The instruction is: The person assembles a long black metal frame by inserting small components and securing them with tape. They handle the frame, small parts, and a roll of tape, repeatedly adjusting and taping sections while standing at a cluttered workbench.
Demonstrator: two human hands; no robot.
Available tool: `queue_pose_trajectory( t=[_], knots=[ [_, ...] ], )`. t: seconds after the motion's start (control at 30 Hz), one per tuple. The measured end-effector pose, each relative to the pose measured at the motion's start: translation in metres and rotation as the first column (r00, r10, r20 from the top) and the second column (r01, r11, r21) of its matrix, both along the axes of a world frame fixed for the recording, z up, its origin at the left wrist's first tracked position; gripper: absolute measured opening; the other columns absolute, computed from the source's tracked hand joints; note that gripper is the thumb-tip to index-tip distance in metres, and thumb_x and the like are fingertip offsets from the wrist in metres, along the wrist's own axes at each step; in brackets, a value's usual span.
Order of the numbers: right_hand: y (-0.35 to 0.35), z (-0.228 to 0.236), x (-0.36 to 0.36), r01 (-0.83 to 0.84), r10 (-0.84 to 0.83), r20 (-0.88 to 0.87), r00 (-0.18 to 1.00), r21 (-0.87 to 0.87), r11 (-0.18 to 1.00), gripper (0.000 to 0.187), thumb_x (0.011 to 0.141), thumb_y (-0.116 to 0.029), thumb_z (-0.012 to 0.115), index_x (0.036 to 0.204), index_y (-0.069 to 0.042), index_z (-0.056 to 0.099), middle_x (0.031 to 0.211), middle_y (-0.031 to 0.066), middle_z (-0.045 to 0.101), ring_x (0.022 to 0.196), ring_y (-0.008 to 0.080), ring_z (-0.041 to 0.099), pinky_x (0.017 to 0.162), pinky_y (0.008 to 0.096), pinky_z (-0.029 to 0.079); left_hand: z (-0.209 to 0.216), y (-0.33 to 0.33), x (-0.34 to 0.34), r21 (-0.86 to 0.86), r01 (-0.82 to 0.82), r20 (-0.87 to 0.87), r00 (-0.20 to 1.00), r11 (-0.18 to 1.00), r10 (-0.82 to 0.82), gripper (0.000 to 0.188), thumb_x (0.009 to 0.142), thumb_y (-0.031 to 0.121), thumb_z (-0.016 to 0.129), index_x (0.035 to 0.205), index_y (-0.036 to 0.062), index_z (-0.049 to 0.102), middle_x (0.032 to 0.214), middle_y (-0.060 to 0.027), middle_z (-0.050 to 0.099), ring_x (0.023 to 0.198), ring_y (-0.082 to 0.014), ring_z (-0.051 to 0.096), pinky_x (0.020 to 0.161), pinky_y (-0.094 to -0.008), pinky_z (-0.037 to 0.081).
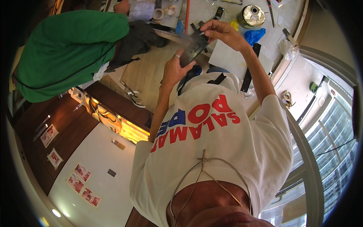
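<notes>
The left hand (174, 70) and right hand (224, 34) hold a flat, dark-grey rectangular piece (192, 52). What is done or left is unclear.

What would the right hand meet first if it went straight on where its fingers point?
Probably the dark plate in the left hand; the right hand seems at its edge, though depth is unclear.
</notes>
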State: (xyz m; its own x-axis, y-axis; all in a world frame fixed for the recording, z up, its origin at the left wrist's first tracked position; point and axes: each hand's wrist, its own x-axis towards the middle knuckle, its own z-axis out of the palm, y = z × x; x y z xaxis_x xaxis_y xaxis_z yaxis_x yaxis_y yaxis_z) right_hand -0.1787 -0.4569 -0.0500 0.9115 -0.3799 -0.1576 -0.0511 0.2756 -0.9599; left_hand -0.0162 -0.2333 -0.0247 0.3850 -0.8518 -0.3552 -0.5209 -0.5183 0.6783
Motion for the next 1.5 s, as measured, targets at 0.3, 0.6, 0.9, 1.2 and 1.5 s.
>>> queue_pose_trajectory(
  t=[0.3, 0.6, 0.9, 1.2, 1.5],
  knots=[
    [0.004, -0.009, -0.006, 0.012, -0.009, -0.06, 0.998, 0.046, 0.999, 0.031, 0.099, -0.026, 0.063, 0.12, -0.004, 0.065, 0.103, 0.0042, 0.066, 0.081, 0.0145, 0.068, 0.082, 0.0301, 0.055, -0.006, 0.002, -0.005, 0.006, 0.014, 0.039, 0.999, 1.0, -0.014, 0.053, 0.085, 0.026, 0.082, 0.128, 0.0064, 0.056, 0.09, -0.0146, 0.07, 0.075, -0.0229, 0.067, 0.071, -0.036, 0.053],
    [-0.019, 0.003, 0.004, -0.046, 0.015, -0.148, 0.989, -0.214, 0.976, 0.026, 0.099, -0.017, 0.063, 0.119, -0.001, 0.062, 0.098, 0.0065, 0.065, 0.077, 0.0134, 0.065, 0.073, 0.0297, 0.058, -0.004, 0.003, 0.003, 0.022, 0.076, -0.091, 0.993, 0.997, -0.073, 0.058, 0.086, 0.03, 0.081, 0.131, 0.0047, 0.054, 0.098, -0.0165, 0.071, 0.084, -0.0248, 0.069, 0.079, -0.0365, 0.054],
    [-0.04, -0.041, 0.019, -0.171, 0.168, -0.102, 0.98, -0.024, 0.985, 0.021, 0.099, -0.02, 0.067, 0.113, -0.005, 0.062, 0.094, 0.0014, 0.062, 0.081, 0.0117, 0.063, 0.07, 0.0295, 0.056, -0.006, 0.002, 0.021, -0.051, 0.105, -0.19, 0.975, 0.993, -0.113, 0.057, 0.084, 0.038, 0.081, 0.123, 0.0022, 0.06, 0.098, -0.0164, 0.069, 0.089, -0.0272, 0.067, 0.082, -0.0385, 0.053],
    [-0.005, -0.085, -0.024, 0.481, -0.454, -0.228, 0.861, 0.079, 0.873, 0.036, 0.103, -0.031, 0.063, 0.126, -0.004, 0.061, 0.107, 0.0065, 0.065, 0.091, 0.0148, 0.063, 0.083, 0.0321, 0.055, -0.014, 0.019, 0.027, -0.099, -0.248, -0.598, 0.789, 0.964, 0.142, 0.048, 0.101, 0.027, 0.064, 0.14, 0.0039, 0.046, 0.098, -0.0063, 0.066, 0.086, -0.0133, 0.068, 0.073, -0.0306, 0.058],
    [0.101, -0.214, -0.23, 0.061, -0.914, -0.387, 0.123, -0.916, 0.396, 0.067, 0.092, -0.048, 0.073, 0.137, -0.002, 0.054, 0.12, 0.0219, 0.06, 0.107, 0.0384, 0.063, 0.088, 0.0488, 0.053, -0.03, 0.008, 0.072, -0.108, -0.711, -0.901, 0.366, 0.695, 0.234, 0.073, 0.102, 0.063, 0.046, 0.149, 0.0068, 0.041, 0.103, -0.0063, 0.064, 0.09, -0.0166, 0.067, 0.08, -0.0346, 0.058]
  ],
)
